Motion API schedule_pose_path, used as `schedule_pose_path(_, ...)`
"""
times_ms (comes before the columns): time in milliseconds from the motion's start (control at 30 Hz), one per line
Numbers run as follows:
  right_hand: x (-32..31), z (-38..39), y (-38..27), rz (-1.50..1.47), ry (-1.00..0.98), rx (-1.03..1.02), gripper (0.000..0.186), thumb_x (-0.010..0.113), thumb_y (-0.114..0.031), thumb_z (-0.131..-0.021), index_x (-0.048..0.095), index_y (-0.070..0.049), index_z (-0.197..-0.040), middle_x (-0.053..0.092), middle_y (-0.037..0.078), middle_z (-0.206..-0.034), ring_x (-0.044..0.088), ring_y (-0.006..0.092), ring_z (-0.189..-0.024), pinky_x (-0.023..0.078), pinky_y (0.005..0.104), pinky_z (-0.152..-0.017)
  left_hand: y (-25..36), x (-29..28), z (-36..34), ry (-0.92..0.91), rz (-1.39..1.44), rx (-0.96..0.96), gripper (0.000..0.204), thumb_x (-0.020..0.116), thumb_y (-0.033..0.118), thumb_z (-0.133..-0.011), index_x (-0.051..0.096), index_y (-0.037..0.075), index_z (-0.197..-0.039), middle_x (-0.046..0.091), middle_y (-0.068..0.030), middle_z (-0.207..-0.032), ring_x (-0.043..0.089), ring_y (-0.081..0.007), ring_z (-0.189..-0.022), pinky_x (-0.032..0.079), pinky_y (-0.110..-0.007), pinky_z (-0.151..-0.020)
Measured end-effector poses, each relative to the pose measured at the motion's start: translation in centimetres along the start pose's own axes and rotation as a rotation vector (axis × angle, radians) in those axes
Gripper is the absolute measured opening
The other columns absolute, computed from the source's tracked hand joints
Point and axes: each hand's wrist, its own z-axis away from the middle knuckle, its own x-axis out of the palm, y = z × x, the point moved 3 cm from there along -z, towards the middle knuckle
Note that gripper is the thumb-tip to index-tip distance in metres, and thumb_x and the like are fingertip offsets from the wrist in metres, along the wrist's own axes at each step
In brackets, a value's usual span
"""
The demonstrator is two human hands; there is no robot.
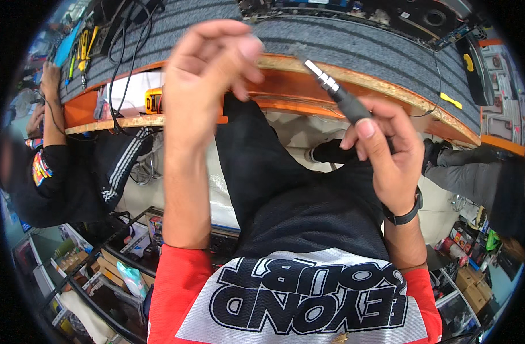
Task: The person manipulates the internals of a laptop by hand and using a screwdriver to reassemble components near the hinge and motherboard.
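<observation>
My right hand (pixel 386 146), with a dark band on its wrist, is closed round a dark pen-shaped tool handle (pixel 352 105). A ringed silver metal end (pixel 321 74) on the handle points up and left over the bench edge. Left of it, my left hand (pixel 208 69) is raised in front of the bench edge. Its fingers are loosely curved and partly apart, slightly blurred, and nothing shows between them. The thumb tip lies close to the index finger.
A striped grey mat (pixel 308 37) covers the bench. Opened electronics (pixel 428 17) lie at its back. Black cables (pixel 122 63) hang over the left edge, near a yellow-and-black tool (pixel 85 54). A yellow device (pixel 153 101) sits on a shelf below. Another person (pixel 62 178) is at the left.
</observation>
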Motion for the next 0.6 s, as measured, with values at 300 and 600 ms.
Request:
schedule_pose_path(300,2.2,-2.4,1.0,0.116,0.139,-0.042,0.028,0.066,-0.019,-0.101,0.063,0.002,-0.12,0.07,0.004,-0.079,0.051,0.0031,-0.063,0.039,0.0188,-0.059,-0.6,0.4,-3.3,0.202,-0.46,0.179,0.019,0.076,0.007,-0.088,0.07,-0.004,-0.102,0.063,0.0006,-0.077,0.053,-0.0048,-0.066,0.045,-0.022,-0.06)
schedule_pose_path(600,4.1,-4.1,1.4,0.416,0.316,-0.195,0.031,0.075,-0.015,-0.094,0.063,0.0,-0.118,0.069,0.001,-0.083,0.058,0.0022,-0.073,0.042,0.0177,-0.066,-1.1,0.6,-2.9,0.236,-0.635,0.315,0.01,0.076,0.002,-0.08,0.071,0.006,-0.088,0.059,-0.0047,-0.076,0.06,-0.0179,-0.065,0.047,-0.03,-0.059)
